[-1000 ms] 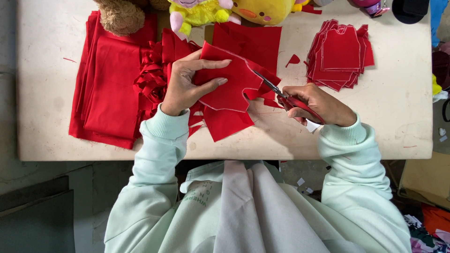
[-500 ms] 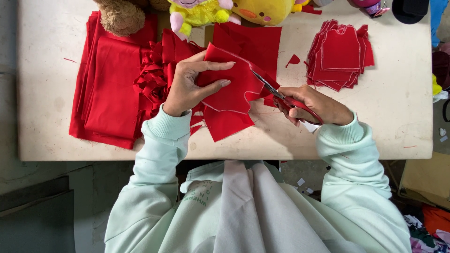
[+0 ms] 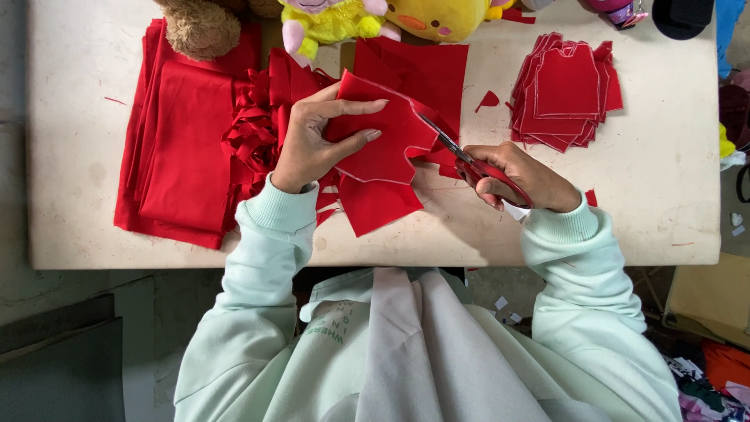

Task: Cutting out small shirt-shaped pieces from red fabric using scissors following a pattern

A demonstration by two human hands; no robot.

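Left hand [image 3: 312, 144] grips a cut piece of red felt [image 3: 379, 141], thumb on the upper edge, fingers spread flat across the face; the piece is lifted slightly off the table [image 3: 94, 219] and tilted, its outline showing a pale marked line along the edges. Right hand [image 3: 512, 176] is closed around the red handles of a pair of scissors [image 3: 461, 156]; the blades point up and left and meet the right edge of the held piece. Whether the blades are parted or closed cannot be told at this size. Directly beneath the held piece lie more red offcuts [image 3: 375, 205], one angular scrap reaching toward the near table edge. Left of the left hand sits a tangle of narrow red trimmings [image 3: 250, 133], touching a folded stack of red fabric [image 3: 180, 141] that covers the left part of the table. A flat square red sheet [image 3: 426, 66] lies just behind the held piece. Well apart to the right, a neat pile of finished red cut shapes [image 3: 566, 94] rests on the table, with one small loose red scrap [image 3: 488, 99] between it and the sheet. Along the far edge: a brown plush toy [image 3: 199, 27], a yellow-green and pink plush toy [image 3: 328, 19], a yellow plush toy [image 3: 441, 16]. Both sleeves are pale mint green; the left chest carries a small printed label, green lettering. No packages in view.
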